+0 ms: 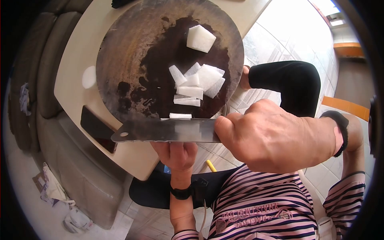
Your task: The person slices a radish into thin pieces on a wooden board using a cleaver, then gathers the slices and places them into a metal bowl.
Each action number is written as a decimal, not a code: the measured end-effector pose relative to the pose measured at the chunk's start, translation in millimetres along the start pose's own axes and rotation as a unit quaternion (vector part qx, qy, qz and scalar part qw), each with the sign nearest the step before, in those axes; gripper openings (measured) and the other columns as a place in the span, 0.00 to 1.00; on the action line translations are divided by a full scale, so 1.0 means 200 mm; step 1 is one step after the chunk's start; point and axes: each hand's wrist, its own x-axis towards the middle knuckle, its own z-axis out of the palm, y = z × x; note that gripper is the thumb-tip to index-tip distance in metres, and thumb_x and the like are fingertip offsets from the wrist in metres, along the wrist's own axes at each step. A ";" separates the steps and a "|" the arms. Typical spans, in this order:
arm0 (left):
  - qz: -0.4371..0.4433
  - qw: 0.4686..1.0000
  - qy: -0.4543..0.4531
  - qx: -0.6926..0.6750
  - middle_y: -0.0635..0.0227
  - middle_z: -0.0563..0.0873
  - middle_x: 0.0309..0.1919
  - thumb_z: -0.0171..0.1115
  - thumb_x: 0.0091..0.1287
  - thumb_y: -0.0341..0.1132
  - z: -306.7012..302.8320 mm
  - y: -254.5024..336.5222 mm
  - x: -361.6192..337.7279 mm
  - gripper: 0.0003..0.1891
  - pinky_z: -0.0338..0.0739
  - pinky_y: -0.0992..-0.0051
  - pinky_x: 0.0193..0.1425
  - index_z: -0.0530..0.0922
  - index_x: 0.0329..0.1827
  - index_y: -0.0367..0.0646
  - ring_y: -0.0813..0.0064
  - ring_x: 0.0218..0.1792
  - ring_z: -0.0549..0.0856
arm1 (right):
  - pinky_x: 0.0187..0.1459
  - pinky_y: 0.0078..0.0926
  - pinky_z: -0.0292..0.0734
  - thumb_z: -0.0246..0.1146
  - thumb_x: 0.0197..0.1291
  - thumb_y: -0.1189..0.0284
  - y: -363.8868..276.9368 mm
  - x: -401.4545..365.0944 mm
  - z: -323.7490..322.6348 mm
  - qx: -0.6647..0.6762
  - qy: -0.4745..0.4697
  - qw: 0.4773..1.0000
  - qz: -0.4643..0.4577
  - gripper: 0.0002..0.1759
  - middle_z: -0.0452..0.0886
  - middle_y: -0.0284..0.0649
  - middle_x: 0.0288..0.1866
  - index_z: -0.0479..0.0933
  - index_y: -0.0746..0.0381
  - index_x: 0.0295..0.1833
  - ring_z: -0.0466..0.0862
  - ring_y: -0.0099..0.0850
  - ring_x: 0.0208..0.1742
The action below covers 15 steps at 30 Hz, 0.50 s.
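My right hand (pixel 272 136) grips the handle end of a wide steel cleaver (pixel 164 131), held flat and level near the camera, blade pointing left. Just under the blade is my left hand (pixel 176 154), fingers curled up behind it; whether it holds anything is hidden. Beyond the cleaver lies a round dark wooden chopping board (pixel 120 60) with a wet stain. Several white, translucent cut slices (pixel 196 86) lie in its middle, one larger white chunk (pixel 201 38) sits farther back, and one thin slice (pixel 180 115) rests at the near edge.
The board rests on a cream table (pixel 76 52) with a black phone (pixel 98 128) near its front edge. A grey sofa (pixel 44 80) stands to the left, crumpled cloth (pixel 52 188) on the floor. My knee in black (pixel 292 80) is at the right over pale tiles.
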 end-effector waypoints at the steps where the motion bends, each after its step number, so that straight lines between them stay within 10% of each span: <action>1: -0.002 1.000 0.000 -0.006 0.54 0.81 0.49 0.60 0.62 0.24 0.00 0.00 0.00 0.07 0.76 0.52 0.53 0.82 0.41 0.40 0.44 0.49 0.80 | 0.16 0.30 0.72 0.62 0.49 0.85 0.01 0.01 0.00 0.011 0.002 1.000 -0.006 0.10 0.73 0.46 0.18 0.67 0.74 0.34 0.82 0.40 0.17; 15: -0.004 0.999 0.016 -0.033 0.63 0.81 0.44 0.71 0.59 0.25 0.01 0.02 0.03 0.09 0.76 0.65 0.45 0.83 0.41 0.41 0.61 0.42 0.79 | 0.25 0.37 0.78 0.63 0.45 0.84 0.06 0.18 0.07 0.011 0.052 0.998 0.030 0.09 0.77 0.54 0.19 0.73 0.75 0.34 0.84 0.50 0.24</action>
